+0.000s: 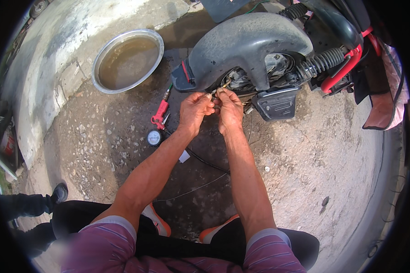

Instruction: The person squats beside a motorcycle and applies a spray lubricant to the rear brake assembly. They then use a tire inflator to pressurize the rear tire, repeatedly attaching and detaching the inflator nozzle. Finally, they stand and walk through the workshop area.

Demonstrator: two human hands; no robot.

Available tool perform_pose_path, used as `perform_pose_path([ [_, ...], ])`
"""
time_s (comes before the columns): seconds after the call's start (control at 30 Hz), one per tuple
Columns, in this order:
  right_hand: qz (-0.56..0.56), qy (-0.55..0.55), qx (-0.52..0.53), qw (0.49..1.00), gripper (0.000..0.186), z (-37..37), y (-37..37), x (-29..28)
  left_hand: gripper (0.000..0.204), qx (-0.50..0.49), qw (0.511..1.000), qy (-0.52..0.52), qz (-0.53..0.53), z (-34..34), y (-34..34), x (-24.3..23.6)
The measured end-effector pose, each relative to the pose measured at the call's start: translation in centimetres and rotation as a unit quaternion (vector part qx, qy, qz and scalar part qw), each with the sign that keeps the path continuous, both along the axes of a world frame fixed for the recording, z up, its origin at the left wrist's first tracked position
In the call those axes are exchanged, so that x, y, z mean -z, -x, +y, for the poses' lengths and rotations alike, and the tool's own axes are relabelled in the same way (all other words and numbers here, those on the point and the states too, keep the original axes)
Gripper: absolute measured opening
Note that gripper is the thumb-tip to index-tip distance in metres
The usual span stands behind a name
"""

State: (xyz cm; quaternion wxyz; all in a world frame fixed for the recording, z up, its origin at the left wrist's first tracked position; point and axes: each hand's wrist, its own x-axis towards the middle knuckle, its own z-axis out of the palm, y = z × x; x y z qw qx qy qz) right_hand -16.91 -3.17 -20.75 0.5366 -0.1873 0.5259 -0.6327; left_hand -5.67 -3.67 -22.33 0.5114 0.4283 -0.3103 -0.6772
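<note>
My left hand and my right hand meet at the wheel opening below the scooter's black rear fender. The fingers of both are closed around a small fitting with a brass-coloured part; its exact shape is partly hidden by my fingertips. Left of my left hand lies a red inflator gun with a round dial gauge, a green hose at its top and a black hose running beneath my forearms. A dark footboard-like panel sits just right of my right hand.
A metal basin of murky water is at the upper left. A coil spring, red frame tube and pink-lined cover are at the upper right. Another person's dark-trousered leg and shoe are at the lower left, on rough concrete.
</note>
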Motion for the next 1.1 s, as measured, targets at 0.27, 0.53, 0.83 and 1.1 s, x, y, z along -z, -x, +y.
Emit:
perform_pose_path([
  [0.27,0.012,-0.006,0.004,1.0,0.008,0.05,-0.08,0.02,0.016,0.003,1.0,-0.003,-0.007,0.03,-0.16,-0.2],
  [0.53,0.006,-0.008,0.005,1.0,0.009,0.02,-0.08,-0.33,0.015,0.003,1.0,-0.003,-0.009,-0.02,-0.13,-0.49],
  [0.83,-0.019,-0.018,0.029,0.999,0.005,0.21,-0.34,-0.67,0.016,0.012,1.0,-0.005,0.006,-0.12,-0.23,-0.28],
  [1.1,-0.025,-0.001,0.033,0.999,0.004,0.08,-0.33,-0.63,0.016,0.018,1.0,-0.009,0.019,-0.14,-0.11,-0.25],
])
